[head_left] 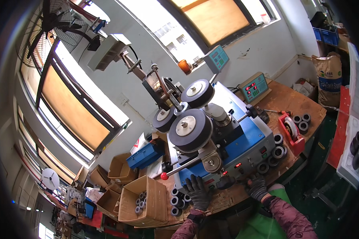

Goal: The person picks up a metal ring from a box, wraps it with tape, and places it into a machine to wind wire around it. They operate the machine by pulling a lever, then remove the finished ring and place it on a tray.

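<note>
My left hand (pixel 198 192), in a dark grey glove, rests with its fingers spread against the lower front of a blue and white bench machine (pixel 243 159). Beside it, dark ring-shaped parts (pixel 175 200) stand in a small group. My right hand (pixel 257 188), gloved alike, is at the machine's front right, near the table edge. Its fingers are bent inward, and what they hold, if anything, is hidden. Between my hands a black knob (pixel 226 182) juts from the machine. Above are large black wheels (pixel 190 130) with metal hubs and a lever with a red ball (pixel 164 176).
A cardboard box (pixel 153 199) holding rings stands at left, near a blue bin (pixel 145 154). More rings (pixel 273 160) line the machine's right side, by a red tape dispenser (pixel 291 133). A control box (pixel 254 87) with a lit display sits behind on the wooden table (pixel 301 101).
</note>
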{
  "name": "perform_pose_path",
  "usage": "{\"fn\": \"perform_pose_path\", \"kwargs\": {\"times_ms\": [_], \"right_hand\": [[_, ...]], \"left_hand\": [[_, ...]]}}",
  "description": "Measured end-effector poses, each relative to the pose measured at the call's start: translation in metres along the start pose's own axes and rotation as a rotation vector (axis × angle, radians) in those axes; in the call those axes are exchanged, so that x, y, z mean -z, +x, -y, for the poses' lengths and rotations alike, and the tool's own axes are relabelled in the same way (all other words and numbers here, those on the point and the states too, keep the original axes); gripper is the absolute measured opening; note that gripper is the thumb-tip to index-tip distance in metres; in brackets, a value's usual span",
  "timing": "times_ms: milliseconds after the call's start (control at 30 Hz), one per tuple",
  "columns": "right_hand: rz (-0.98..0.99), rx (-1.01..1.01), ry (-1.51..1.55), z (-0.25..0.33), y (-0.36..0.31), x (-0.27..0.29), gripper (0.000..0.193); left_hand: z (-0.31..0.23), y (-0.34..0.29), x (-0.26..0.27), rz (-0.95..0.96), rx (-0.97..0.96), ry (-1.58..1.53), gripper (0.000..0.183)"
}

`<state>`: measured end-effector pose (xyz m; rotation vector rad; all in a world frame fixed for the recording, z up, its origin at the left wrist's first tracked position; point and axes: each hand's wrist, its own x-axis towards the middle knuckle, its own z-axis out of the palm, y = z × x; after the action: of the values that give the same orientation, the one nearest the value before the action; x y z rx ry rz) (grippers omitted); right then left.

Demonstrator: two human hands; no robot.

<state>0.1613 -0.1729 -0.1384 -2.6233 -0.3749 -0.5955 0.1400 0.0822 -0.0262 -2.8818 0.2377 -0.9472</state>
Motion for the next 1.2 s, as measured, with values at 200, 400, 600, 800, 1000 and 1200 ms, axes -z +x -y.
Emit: {"fn": "perform_pose_path", "kwargs": {"times_ms": [200,400,600,800,1000,1200], "right_hand": [[-0.017,-0.008,0.048,0.001,0.000,0.003,0.030],[-0.041,-0.016,0.050,0.004,-0.002,0.008,0.030],[-0.228,0.087,0.021,-0.004,-0.007,-0.006,0.034],[-0.033,-0.021,-0.012,-0.004,-0.002,-0.005,0.036],[0.191,-0.074,0.035,0.006,0.009,0.015,0.031],[0.159,-0.044,0.015,0.001,0.002,0.014,0.035]], "left_hand": [[0.000,0.000,0.000,0.005,-0.001,0.012,0.091],[0.000,-0.005,0.001,-0.010,-0.019,0.028,0.096],[-0.007,-0.001,0.008,0.058,0.000,0.140,0.089],[-0.003,0.008,0.003,0.028,-0.020,0.039,0.088],[0.004,0.005,0.003,0.003,-0.016,0.058,0.093],[0.006,0.006,0.009,0.048,-0.054,0.055,0.096]]}}
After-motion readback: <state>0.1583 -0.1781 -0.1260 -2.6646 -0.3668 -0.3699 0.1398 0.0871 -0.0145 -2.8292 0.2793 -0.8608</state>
